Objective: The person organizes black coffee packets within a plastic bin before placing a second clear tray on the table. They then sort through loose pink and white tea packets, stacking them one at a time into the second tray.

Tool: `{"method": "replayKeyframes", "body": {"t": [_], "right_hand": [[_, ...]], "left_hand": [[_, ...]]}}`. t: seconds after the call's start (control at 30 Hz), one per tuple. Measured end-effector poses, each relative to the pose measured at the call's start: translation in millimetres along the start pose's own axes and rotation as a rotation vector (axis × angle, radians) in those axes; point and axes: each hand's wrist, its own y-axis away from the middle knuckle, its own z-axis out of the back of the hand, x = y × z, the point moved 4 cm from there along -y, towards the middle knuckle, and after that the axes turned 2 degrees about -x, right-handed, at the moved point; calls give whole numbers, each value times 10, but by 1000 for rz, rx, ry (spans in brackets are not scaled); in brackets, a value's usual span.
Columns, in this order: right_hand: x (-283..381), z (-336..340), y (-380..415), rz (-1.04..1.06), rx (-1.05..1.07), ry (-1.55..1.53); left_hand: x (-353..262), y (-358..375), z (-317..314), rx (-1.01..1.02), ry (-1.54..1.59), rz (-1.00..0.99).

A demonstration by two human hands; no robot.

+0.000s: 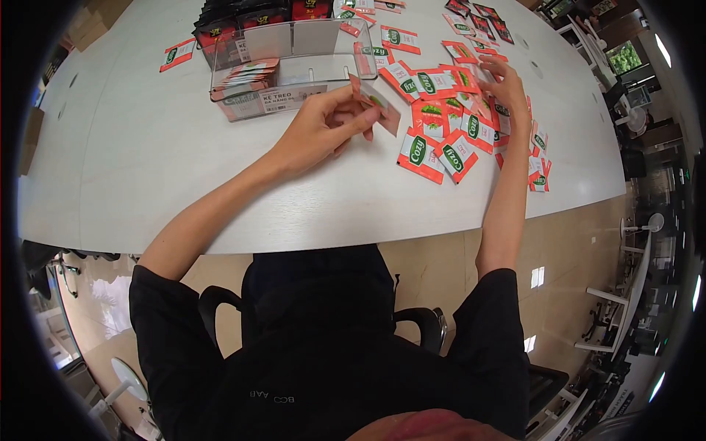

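My left hand (pixel 334 121) is closed on a tea sachet (pixel 388 117), held edge-on just in front of the clear plastic organizer. My right hand (pixel 506 87) reaches over a loose pile of red and white Cozy tea sachets (pixel 434 84), its fingers curled down at the pile's far right; whether it grips one is hidden. The clear organizer (pixel 276 103) has a stack of sachets (pixel 250 73) standing in its front left compartment. Its front right compartment shows a bare floor. Black and red packets (pixel 254 16) fill the back row.
The white table (pixel 162 162) curves round in front of me. A lone Cozy sachet (pixel 178 55) lies left of the organizer. Dark packets (pixel 482 20) lie at the far right. A cardboard box (pixel 92 22) stands at the far left. Chair armrests (pixel 419 323) flank me.
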Motion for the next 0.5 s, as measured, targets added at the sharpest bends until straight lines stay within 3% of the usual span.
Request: {"method": "replayKeyframes", "body": {"t": [0.1,0.2,0.27,0.4,0.47,0.5], "right_hand": [[-44,-125,-36,93,13,173],[-40,-169,-90,119,90,87],[5,-183,-94,47,55,6],[261,-241,-26,-113,-55,-11],[285,-288,-27,-112,-36,-1],[294,-304,-38,-110,-19,9]], "left_hand": [[-19,27,-25,49,-14,-98],[24,23,-26,18,-56,-232],[8,-5,-18,7,-205,-473],[-56,50,-80,-80,-219,-489],[-7,67,-75,25,-11,-86],[10,57,-43,24,-12,-87]]}}
